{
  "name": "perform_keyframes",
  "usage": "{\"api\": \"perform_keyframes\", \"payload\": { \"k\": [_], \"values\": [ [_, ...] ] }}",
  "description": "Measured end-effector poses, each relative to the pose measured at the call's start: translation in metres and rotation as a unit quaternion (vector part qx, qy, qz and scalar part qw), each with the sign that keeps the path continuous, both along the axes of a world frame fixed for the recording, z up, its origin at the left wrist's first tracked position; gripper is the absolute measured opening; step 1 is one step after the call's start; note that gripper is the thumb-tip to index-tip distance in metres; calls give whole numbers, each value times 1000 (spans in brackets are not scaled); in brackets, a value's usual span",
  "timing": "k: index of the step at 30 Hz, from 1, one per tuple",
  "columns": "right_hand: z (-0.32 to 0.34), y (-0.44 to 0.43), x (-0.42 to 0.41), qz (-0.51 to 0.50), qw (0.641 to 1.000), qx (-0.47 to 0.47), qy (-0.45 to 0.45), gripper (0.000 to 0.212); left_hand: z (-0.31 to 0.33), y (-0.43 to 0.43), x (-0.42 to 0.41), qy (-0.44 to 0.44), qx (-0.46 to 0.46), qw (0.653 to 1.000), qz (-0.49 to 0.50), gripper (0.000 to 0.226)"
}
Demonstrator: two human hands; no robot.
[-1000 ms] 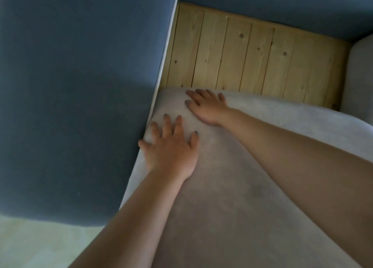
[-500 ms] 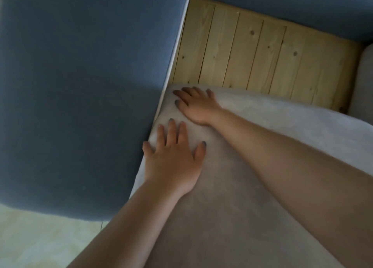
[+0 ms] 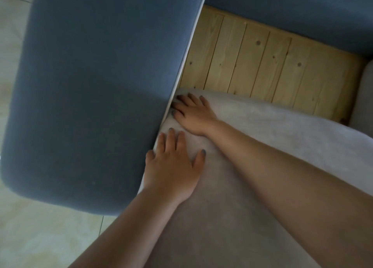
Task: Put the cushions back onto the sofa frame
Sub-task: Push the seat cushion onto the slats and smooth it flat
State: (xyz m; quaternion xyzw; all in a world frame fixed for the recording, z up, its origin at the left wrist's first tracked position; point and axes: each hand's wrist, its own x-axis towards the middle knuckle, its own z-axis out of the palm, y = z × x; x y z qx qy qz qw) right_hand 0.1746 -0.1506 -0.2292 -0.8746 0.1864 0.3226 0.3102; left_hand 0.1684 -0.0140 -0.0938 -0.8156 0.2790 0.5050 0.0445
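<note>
A large grey seat cushion lies partly on the sofa's wooden slat base, its left edge against the blue armrest. My left hand lies flat on the cushion near its left edge, fingers straight and spread. My right hand presses flat on the cushion's far left corner, fingertips at the white piping of the armrest. Beyond the cushion several bare slats still show.
The blue sofa backrest runs along the top. A second grey cushion sits at the right edge. Pale tiled floor shows at the left and bottom left.
Both hands have slid left across the grey cushion toward the blue armrest. The right hand's fingertips now reach the armrest piping.
</note>
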Motion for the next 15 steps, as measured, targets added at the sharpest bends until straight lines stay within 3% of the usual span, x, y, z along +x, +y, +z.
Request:
{"api": "perform_keyframes", "payload": {
  "k": [3, 7, 9, 11, 13, 15],
  "values": [
    [0, -8, 8, 34, 997, 30, 55, 49, 1, 1, 1, 3, -1, 1000, 1, 73],
    [12, -6, 1, -83, 995, 52, 0, 43, 1, 0, 2, -7, -12, 1000, 0, 72],
    [18, 9, -18, -21, 1000, 12, 14, 45, 0, 0, 0, -11, -12, 1000, -3, 72],
    [25, -2, -13, -10, 999, 42, 23, 46, 0, 0, 0, -8, -8, 1000, 0, 72],
    [39, -17, -2, -93, 993, 72, 15, 46, -1, -1, 1, -8, -10, 1000, 1, 71],
    [48, -13, -16, -116, 993, 32, -15, 46, -2, 0, 1, -14, -16, 1000, 2, 71]
  ]
}}
